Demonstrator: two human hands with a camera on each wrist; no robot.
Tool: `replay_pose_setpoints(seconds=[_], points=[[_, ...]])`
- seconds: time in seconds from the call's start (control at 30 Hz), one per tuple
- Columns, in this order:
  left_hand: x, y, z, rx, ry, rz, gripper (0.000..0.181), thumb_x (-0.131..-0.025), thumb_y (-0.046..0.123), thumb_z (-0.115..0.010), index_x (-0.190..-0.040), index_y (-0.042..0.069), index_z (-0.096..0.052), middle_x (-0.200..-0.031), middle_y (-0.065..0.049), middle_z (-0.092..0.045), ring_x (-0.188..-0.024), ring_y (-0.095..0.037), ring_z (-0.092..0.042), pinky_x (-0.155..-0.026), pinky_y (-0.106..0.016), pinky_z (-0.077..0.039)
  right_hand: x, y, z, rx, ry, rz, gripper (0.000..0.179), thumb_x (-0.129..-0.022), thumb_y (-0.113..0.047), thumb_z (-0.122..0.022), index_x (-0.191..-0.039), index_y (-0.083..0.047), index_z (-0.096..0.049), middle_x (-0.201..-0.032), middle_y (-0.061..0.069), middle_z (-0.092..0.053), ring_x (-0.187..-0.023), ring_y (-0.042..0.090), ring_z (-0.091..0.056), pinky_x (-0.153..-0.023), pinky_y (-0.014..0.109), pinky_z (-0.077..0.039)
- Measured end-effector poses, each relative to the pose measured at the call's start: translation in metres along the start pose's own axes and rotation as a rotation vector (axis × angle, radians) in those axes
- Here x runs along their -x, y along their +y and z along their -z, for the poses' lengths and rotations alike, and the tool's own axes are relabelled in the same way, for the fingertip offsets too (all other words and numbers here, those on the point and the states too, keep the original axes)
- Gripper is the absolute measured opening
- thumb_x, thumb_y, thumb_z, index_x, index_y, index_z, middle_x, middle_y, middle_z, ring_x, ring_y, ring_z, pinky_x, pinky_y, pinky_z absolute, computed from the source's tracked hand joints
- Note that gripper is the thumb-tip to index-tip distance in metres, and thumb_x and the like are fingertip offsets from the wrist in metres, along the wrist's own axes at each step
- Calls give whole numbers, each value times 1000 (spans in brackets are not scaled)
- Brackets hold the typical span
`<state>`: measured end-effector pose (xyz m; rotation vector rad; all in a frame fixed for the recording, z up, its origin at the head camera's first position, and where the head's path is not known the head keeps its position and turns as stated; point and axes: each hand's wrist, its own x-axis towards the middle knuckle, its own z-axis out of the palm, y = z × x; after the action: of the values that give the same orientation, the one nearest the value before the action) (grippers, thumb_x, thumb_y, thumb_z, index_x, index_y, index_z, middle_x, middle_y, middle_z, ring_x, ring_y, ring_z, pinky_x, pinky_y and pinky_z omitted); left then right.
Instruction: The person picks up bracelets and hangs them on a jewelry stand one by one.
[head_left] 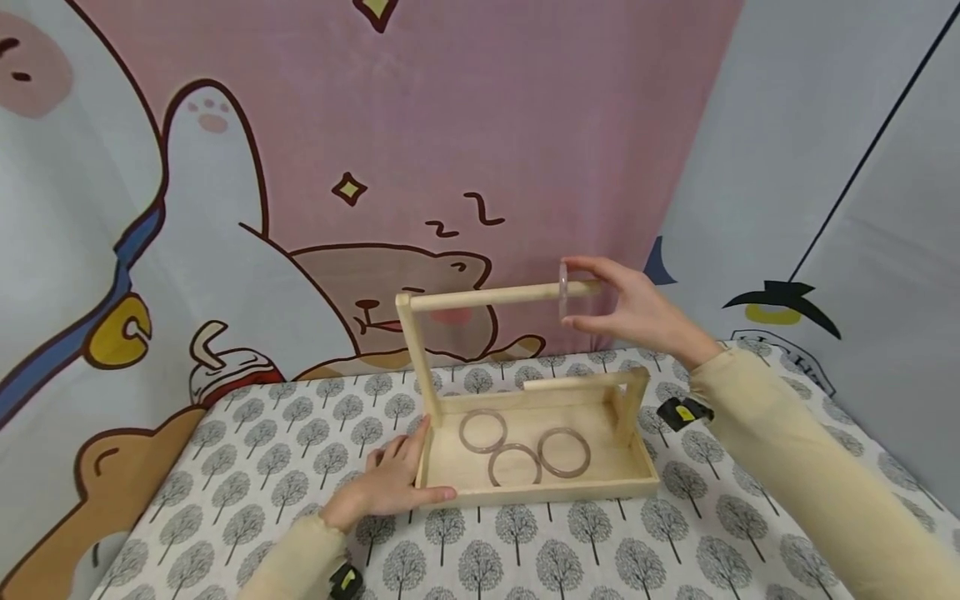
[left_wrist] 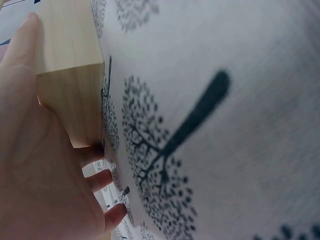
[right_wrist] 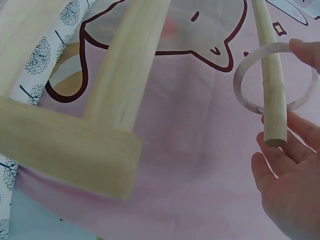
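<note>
Between thumb and fingers my right hand (head_left: 637,304) pinches a pale translucent bangle (head_left: 563,290). This bangle encircles the upper rod (head_left: 487,297) of a wooden stand, near the rod's free right end; the right wrist view shows the rod (right_wrist: 274,100) passing through the ring. At the stand's front left corner, my left hand (head_left: 393,483) grips the tray base (head_left: 555,495), thumb along the front wall and fingers at the left side. Three more bangles lie flat in the tray: one at the left (head_left: 483,411), one in the middle (head_left: 515,446), one at the right (head_left: 588,455).
A shorter post (head_left: 633,408) at the tray's right end carries a lower rod (head_left: 570,381) pointing left. The taller left post (head_left: 418,358) bears the upper rod. Beneath is a tree-print cloth (head_left: 480,567); a cartoon curtain (head_left: 585,125) hangs behind.
</note>
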<state>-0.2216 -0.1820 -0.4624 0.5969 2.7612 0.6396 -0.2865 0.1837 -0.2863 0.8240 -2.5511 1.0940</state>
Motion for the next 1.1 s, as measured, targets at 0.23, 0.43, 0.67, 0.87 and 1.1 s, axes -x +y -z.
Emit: replay_pose_setpoints(seconds=[0.23, 0.43, 0.67, 0.87, 1.1], points=[[0, -1, 0, 12, 19, -6, 115, -81, 67, -62, -155, 6, 2, -152, -24, -27, -136, -45, -23, -99, -70, -16, -3, -5, -4, 27, -6, 24, 74, -78, -20, -83, -142, -13, -48, -136, 7, -54, -121, 28, -50, -100, 55, -35], [4, 8, 7, -5, -3, 5, 114, -83, 65, -62, -154, 4, 2, -150, -25, -30, -136, -44, -24, -100, -68, -18, -6, -10, -8, 34, 6, 100, 75, -74, -12, -85, -140, -9, -50, -135, 8, -55, -115, 26, -55, -100, 52, -38], [3, 5, 4, 1, -2, 2, 114, -83, 64, -63, -154, 4, 3, -151, -25, -28, -136, -45, -23, -99, -68, -18, -13, -16, -15, 59, 11, 196, 74, -72, -11, -86, -137, -3, -51, -134, 12, -56, -121, 32, -52, -109, 46, -29], [0, -2, -2, -15, 10, 0, 116, -81, 71, -58, -155, 7, 4, -153, -24, -24, -137, -45, -21, -101, -69, -15, -18, -20, -21, 68, 43, 293, 72, -71, -10, -87, -133, 4, -53, -132, 16, -57, -125, 35, -49, -114, 41, -17], [4, 3, 3, -15, 14, -19, 114, -83, 68, -59, -154, 4, 4, -151, -27, -27, -134, -47, -24, -98, -71, -17, -21, -25, -28, 46, 34, 346, 74, -69, -10, -88, -132, 6, -53, -131, 17, -58, -119, 31, -54, -115, 40, -14]])
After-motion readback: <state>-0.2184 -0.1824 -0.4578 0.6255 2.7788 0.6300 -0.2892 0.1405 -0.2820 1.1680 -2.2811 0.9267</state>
